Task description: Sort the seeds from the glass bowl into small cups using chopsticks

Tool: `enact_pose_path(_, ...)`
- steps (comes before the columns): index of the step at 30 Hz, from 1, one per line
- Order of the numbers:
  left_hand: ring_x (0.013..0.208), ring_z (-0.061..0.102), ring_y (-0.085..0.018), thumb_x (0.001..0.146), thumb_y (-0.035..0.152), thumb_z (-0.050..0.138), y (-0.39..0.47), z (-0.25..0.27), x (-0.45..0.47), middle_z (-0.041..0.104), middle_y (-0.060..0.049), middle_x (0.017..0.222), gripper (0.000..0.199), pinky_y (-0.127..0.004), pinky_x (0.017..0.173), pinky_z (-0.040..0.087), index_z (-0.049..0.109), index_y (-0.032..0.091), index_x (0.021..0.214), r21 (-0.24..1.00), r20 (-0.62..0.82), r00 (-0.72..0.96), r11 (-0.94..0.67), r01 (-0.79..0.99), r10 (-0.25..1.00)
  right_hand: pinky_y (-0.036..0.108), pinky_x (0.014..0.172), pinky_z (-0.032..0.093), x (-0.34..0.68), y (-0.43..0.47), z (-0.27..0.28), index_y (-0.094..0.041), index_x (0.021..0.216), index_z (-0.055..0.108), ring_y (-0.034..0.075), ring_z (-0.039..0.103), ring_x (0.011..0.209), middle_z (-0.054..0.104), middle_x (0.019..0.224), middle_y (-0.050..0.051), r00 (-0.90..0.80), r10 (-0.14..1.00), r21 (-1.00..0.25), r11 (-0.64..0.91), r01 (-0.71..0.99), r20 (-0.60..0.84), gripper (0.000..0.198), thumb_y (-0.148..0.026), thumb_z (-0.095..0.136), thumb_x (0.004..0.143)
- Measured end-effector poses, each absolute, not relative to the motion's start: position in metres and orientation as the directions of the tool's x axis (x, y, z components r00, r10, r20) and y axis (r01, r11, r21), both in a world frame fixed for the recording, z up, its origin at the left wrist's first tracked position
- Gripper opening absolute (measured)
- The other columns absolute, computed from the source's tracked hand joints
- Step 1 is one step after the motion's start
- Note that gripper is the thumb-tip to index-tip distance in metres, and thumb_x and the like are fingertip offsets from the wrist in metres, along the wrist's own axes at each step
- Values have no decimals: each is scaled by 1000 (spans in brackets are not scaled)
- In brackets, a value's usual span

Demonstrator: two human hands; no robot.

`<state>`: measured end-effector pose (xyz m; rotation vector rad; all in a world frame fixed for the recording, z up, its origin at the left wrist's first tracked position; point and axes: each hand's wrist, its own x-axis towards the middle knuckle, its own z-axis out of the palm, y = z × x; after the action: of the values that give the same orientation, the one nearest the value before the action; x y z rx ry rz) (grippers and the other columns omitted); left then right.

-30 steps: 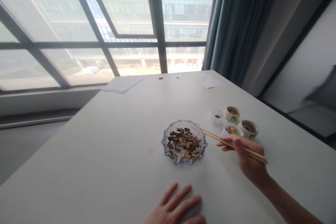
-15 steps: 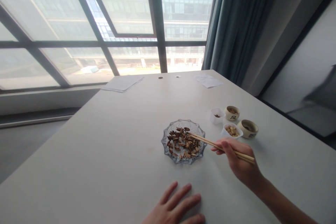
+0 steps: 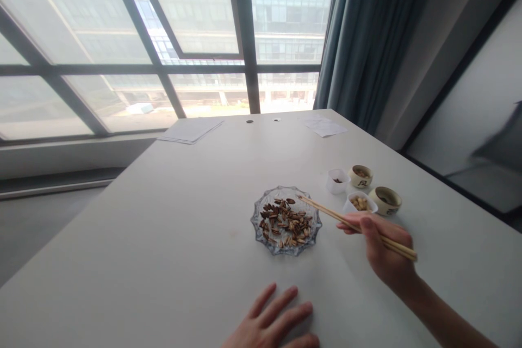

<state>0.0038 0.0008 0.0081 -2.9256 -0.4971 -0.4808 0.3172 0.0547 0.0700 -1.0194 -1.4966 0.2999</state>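
A pair of wooden chopsticks (image 3: 326, 210) rests in my right hand (image 3: 385, 247), fingers closed around them. Their tips hover over the far right part of a scalloped clear glass dish (image 3: 316, 235); whether a piece is pinched between them is too small to tell. Brown, striped, elongated seeds (image 3: 299, 224) are scattered inside the dish. Nearer to me, my left hand (image 3: 272, 319) lies on the table with fingers spread and nothing in it. Just beyond my right hand stands a white plastic cup (image 3: 349, 208) of pale tan pieces.
Another white cup (image 3: 332, 184) holds a few dark bits. Beside the cups are two cream ceramic bowls, one farther back (image 3: 361, 180) and one to the right (image 3: 385, 205). Paper sheets (image 3: 190, 130) lie at the table's far left, with more paper (image 3: 325, 127) far right.
My right hand has drawn back to the right with the chopsticks, and their tips have lifted off the seeds toward the dish's far right side. My left hand has stayed put.
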Motion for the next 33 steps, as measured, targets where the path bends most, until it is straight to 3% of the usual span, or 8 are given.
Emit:
enact_pose_path(8, 149, 52, -25, 102, 40, 78, 1, 7, 6, 58, 3, 158, 44, -49, 130, 31, 66, 37, 145, -79, 327, 899, -940, 333, 291, 34, 68, 70, 361, 71, 86, -22, 91, 82, 25, 82, 69, 83, 81, 10, 439, 641, -760, 391, 518, 629, 36, -46, 60, 107)
enact_pose_path(17, 150, 51, -24, 103, 40, 76, 2, 10, 4, 59, 4, 158, 41, -48, 131, 30, 67, 37, 143, -88, 345, 895, -940, 330, 282, 35, 69, 71, 366, 74, 85, -23, 93, 80, 26, 82, 70, 83, 82, 10, 429, 642, -764, 442, 471, 635, 33, -49, 63, 104)
enact_pose_path(26, 149, 52, -25, 102, 40, 78, 2, 8, 5, 58, 4, 158, 44, -49, 129, 31, 67, 37, 144, -92, 335, 898, -939, 331, 284, 35, 73, 69, 345, 66, 77, -19, 101, 80, 24, 83, 76, 84, 89, 8, 324, 665, -733, 542, 411, 673, 30, -39, 59, 109)
enact_pose_path(33, 150, 50, -24, 103, 38, 76, 1, 2, 3, 56, 5, 161, 46, -48, 130, 30, 63, 40, 147, -84, 345, 889, -933, 350, 303, 29, 65, 66, 330, 58, 79, -23, 102, 80, 19, 79, 68, 83, 84, 4, -63, 711, -633, 660, 405, 700, 32, -35, 53, 111)
